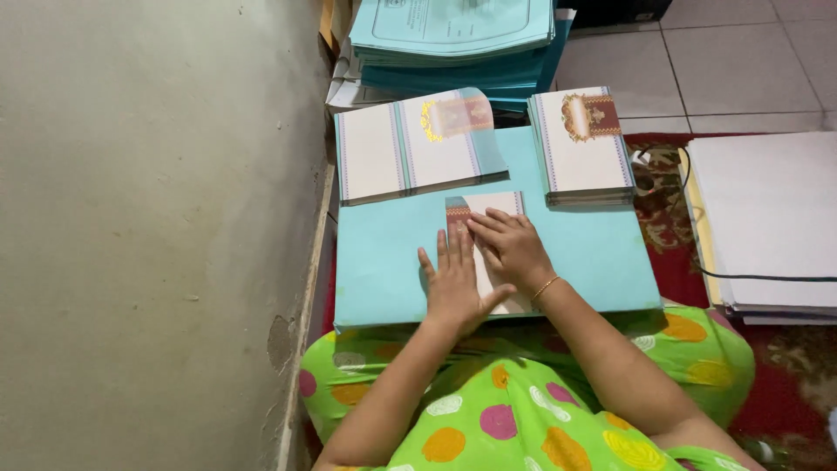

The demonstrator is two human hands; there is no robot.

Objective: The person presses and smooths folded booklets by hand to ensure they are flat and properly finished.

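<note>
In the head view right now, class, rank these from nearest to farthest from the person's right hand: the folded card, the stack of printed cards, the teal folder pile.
1. Folded card: under the right hand.
2. Stack of printed cards: beyond it, to the right.
3. Teal folder pile: farthest, at the top.

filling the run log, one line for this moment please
left hand flat on folded card | right hand pressing it | on teal board | stacks behind

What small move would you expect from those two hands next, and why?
Probably the right hand slides along the fold to crease the card flat. Both hands already press that folded white card onto the turquoise board, the left hand flat beside it, and a stack of folded cards sits beyond.
</note>
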